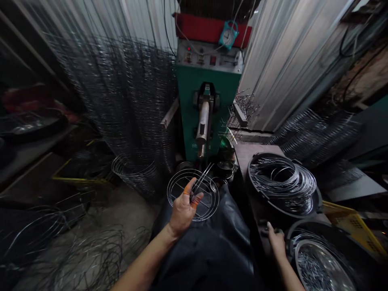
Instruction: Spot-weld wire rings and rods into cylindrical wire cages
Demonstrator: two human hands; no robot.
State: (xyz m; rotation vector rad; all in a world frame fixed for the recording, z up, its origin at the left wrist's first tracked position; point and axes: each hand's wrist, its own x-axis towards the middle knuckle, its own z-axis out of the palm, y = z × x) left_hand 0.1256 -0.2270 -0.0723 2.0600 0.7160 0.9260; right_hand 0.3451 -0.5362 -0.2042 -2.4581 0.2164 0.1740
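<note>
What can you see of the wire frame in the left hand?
The wire frame is round and open, made of thin, silvery metal wire: two rings, one inside the other, with straight wires crossing the middle. Two of these run close together and pass beyond the rim at the top. It is tilted, above a dark apron. The left hand grips it near the crossing wires with orange-tipped fingers.

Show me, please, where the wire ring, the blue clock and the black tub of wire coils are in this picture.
wire ring (pixel 218 198), head view, on the ring's right edge.
blue clock (pixel 228 35), head view, on its face.
black tub of wire coils (pixel 249 178), head view, on its left rim.
</note>
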